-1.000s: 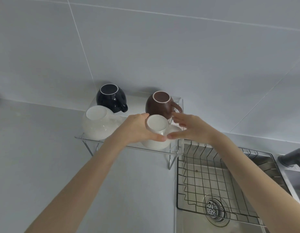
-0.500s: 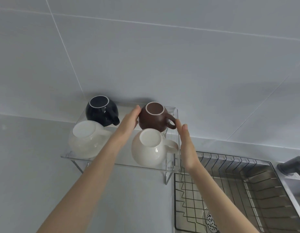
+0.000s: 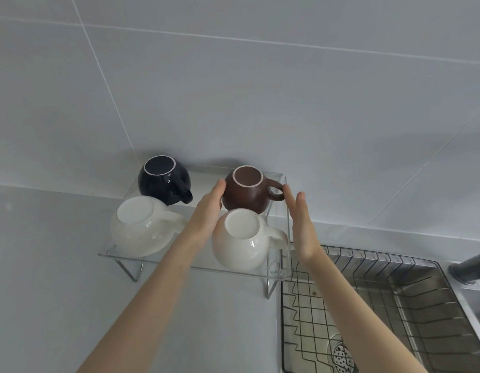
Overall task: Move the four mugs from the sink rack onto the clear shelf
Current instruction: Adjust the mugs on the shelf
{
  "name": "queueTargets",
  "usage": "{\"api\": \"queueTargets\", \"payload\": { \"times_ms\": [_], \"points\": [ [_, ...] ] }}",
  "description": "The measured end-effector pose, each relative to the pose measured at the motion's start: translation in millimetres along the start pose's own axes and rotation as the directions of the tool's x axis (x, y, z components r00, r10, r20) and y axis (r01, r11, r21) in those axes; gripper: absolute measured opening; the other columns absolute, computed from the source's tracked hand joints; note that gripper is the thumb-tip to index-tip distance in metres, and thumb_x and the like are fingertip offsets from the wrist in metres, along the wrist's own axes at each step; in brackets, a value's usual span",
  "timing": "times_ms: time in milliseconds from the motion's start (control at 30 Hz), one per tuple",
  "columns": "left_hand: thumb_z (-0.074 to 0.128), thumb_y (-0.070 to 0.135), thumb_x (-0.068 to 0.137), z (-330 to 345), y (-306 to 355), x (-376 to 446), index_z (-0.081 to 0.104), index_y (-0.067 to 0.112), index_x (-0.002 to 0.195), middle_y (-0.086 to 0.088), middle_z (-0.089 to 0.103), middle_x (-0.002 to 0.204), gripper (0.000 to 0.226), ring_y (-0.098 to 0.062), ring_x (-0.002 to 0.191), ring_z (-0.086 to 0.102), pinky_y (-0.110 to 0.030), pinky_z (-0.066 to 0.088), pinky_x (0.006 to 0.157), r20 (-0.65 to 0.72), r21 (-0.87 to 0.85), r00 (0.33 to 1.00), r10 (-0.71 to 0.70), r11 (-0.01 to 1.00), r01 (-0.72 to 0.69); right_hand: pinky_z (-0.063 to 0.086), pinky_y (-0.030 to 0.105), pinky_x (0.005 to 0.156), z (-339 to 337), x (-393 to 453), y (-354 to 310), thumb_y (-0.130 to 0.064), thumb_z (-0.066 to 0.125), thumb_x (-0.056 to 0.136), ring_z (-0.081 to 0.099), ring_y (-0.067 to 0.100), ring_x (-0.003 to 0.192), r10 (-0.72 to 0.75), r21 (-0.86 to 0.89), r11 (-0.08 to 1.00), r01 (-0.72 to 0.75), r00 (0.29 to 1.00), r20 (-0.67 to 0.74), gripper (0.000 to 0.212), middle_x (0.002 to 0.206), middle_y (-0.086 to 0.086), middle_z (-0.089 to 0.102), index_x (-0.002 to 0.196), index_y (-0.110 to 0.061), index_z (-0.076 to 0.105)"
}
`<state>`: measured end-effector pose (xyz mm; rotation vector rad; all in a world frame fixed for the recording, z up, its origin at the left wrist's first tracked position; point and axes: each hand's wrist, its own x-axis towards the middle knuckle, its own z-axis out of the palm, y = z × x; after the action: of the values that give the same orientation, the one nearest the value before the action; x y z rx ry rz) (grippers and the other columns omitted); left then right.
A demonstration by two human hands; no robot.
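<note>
Several mugs stand upside down on the clear shelf point(image 3: 195, 266): a black mug point(image 3: 163, 183) at back left, a brown mug point(image 3: 247, 192) at back right, a white mug point(image 3: 140, 227) at front left and another white mug point(image 3: 240, 239) at front right. My left hand point(image 3: 209, 211) lies flat between the two columns, its fingertips touching the brown mug's left side. My right hand point(image 3: 300, 222) is flat at the shelf's right end, fingertips close to the brown mug's handle. Neither hand holds anything.
The wire sink rack point(image 3: 373, 305) sits in the steel sink to the right of the shelf, with the drain point(image 3: 342, 356) under it. A dark faucet point(image 3: 467, 267) sticks in at the right edge. Grey tiled wall rises behind; grey counter lies under the shelf.
Both hands let go of the front right white mug, which now stands on the shelf, and moved back to either side of the brown mug. The view shifted up.
</note>
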<state>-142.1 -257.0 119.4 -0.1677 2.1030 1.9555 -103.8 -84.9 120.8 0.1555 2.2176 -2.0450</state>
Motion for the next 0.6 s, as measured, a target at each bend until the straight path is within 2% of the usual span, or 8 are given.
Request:
{"api": "queueTargets", "payload": {
  "times_ms": [67, 167, 200, 267, 333, 433, 533, 600],
  "points": [
    [0.027, 0.067, 0.067, -2, 4, 0, 0.038, 0.023, 0.134, 0.014, 0.037, 0.131, 0.081, -0.006, 0.125, 0.032, -0.034, 0.019, 0.114, 0.000, 0.033, 1.000, -0.020, 0.999, 0.020, -0.003, 0.028, 0.118, 0, 1, 1, -0.046, 0.004, 0.095, 0.007, -0.012, 0.130, -0.012, -0.052, 0.999, 0.012, 1.000, -0.001, 0.052, 0.143, -0.030, 0.015, 0.144, -0.033, 0.019],
    [0.029, 0.065, 0.078, -12, 20, -2, 0.048, 0.025, 0.123, 0.004, 0.041, 0.134, 0.063, -0.012, 0.127, 0.036, -0.034, 0.019, 0.113, 0.010, 0.046, 1.000, 0.014, 0.999, -0.015, 0.017, 0.001, 0.102, 7, -2, -16, -0.042, 0.021, 0.097, 0.032, -0.029, 0.111, -0.083, -0.066, 0.995, 0.079, 0.994, -0.065, 0.033, 0.121, -0.038, 0.037, 0.124, -0.047, 0.039],
    [0.027, 0.053, 0.089, -20, 26, -3, 0.047, 0.018, 0.126, -0.003, 0.043, 0.138, 0.055, -0.014, 0.129, 0.037, -0.032, 0.022, 0.112, 0.009, 0.032, 0.998, 0.066, 0.997, -0.067, 0.020, 0.001, 0.102, 11, -3, -25, -0.040, 0.027, 0.096, 0.037, -0.026, 0.114, -0.102, -0.061, 0.993, 0.096, 0.991, -0.091, 0.032, 0.125, -0.033, 0.043, 0.124, -0.043, 0.042],
    [0.021, 0.036, 0.096, -44, 45, -5, 0.042, 0.006, 0.130, -0.010, 0.044, 0.139, 0.050, -0.018, 0.133, 0.037, -0.029, 0.026, 0.110, -0.049, 0.031, 0.988, 0.145, 0.989, -0.144, 0.018, 0.020, 0.114, 24, -5, -44, -0.044, 0.033, 0.094, 0.032, -0.002, 0.134, -0.145, -0.038, 0.989, 0.143, 0.986, -0.083, 0.047, 0.146, -0.015, 0.038, 0.139, -0.029, 0.034],
    [0.021, 0.036, 0.096, -76, 61, -5, 0.047, 0.005, 0.126, -0.012, 0.050, 0.134, 0.050, -0.021, 0.130, 0.041, -0.031, 0.029, 0.109, -0.143, 0.045, 0.971, 0.192, 0.981, -0.187, 0.021, 0.025, 0.114, 47, -8, -60, -0.044, 0.035, 0.093, 0.032, 0.006, 0.136, -0.132, 0.032, 0.990, 0.134, 0.989, -0.059, 0.051, 0.148, -0.007, 0.038, 0.139, -0.023, 0.036],
    [0.018, 0.035, 0.097, -116, 68, 6, 0.044, 0.000, 0.127, -0.016, 0.044, 0.140, 0.054, -0.022, 0.130, 0.041, -0.029, 0.028, 0.108, -0.229, 0.118, 0.960, 0.161, 0.983, -0.137, 0.026, 0.035, 0.111, 93, -8, -72, -0.044, 0.033, 0.093, 0.036, 0.020, 0.135, 0.004, 0.159, 0.987, -0.011, 0.999, 0.045, 0.055, 0.148, 0.007, 0.039, 0.138, -0.013, 0.038],
    [0.015, 0.037, 0.097, -140, 59, 11, 0.041, -0.002, 0.129, -0.016, 0.040, 0.143, 0.057, -0.021, 0.133, 0.037, -0.029, 0.023, 0.112, -0.236, 0.169, 0.969, 0.079, 0.985, -0.040, 0.012, 0.030, 0.115, 129, -8, -66, -0.054, 0.019, 0.092, 0.022, 0.011, 0.140, 0.152, 0.322, 0.918, -0.229, 0.957, 0.248, 0.064, 0.153, -0.004, 0.025, 0.144, -0.019, 0.024],
    [0.013, 0.040, 0.096, -148, 49, 12, 0.040, -0.002, 0.130, -0.014, 0.038, 0.144, 0.060, -0.021, 0.134, 0.035, -0.031, 0.020, 0.114, -0.209, 0.131, 0.978, 0.023, 0.991, 0.005, 0.012, 0.026, 0.111, 139, -5, -54, -0.054, 0.015, 0.092, 0.022, 0.009, 0.139, 0.202, 0.290, 0.916, -0.278, 0.943, 0.264, 0.062, 0.151, -0.006, 0.027, 0.143, -0.021, 0.026]
  ]
}}
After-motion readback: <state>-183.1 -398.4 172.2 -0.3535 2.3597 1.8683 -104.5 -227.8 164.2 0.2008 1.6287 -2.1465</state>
